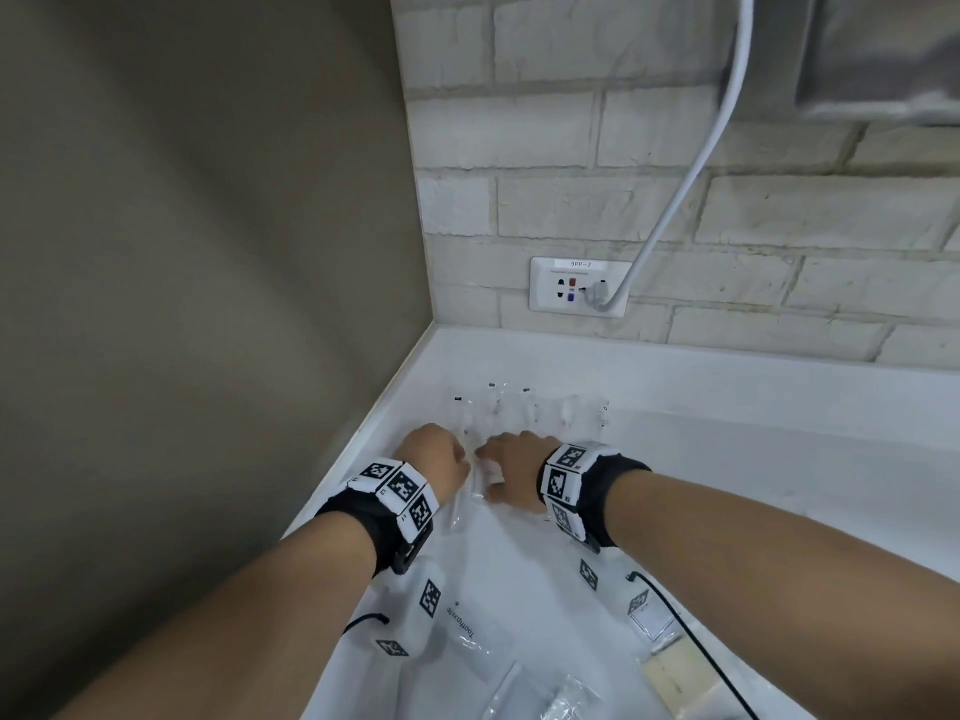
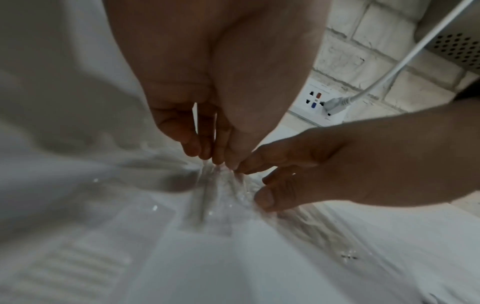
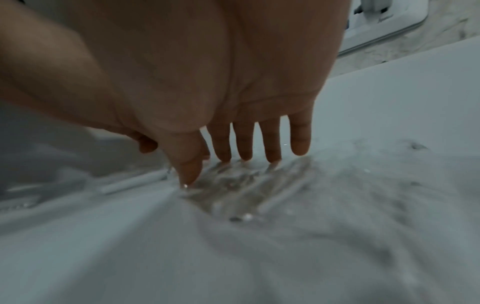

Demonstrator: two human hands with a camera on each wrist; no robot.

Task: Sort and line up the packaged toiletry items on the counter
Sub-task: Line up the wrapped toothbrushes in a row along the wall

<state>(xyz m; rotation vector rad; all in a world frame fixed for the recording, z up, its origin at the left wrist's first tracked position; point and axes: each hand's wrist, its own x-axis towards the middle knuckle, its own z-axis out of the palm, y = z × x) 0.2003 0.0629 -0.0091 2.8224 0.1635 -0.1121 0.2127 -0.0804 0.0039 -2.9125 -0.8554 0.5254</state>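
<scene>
Packet caught between two hands

Counter (image 1: 675, 433) first: clear packet (image 1: 480, 478) lies at its left edge, long axis twelve-to-six. Left hand (image 1: 439, 457) pinches it from nine o'clock; right hand (image 1: 511, 467), fingers straight, presses from three. Both equally near.

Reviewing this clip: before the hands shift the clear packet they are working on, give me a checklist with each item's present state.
1. Left hand on the clear packet: ok, its fingertips pinch the wrapper's upper edge.
2. Right hand steadying it: ok, straight fingers press down on the wrapper.
3. Row of packets near the wall lined up: cannot tell, too blurred and see-through.
4. Free counter to the right of the row: ok, bare surface shows.
5. Toothpaste packet still to sort: ok, lies nearer the person, untouched.
6. What the held packet contains: cannot tell.
</scene>
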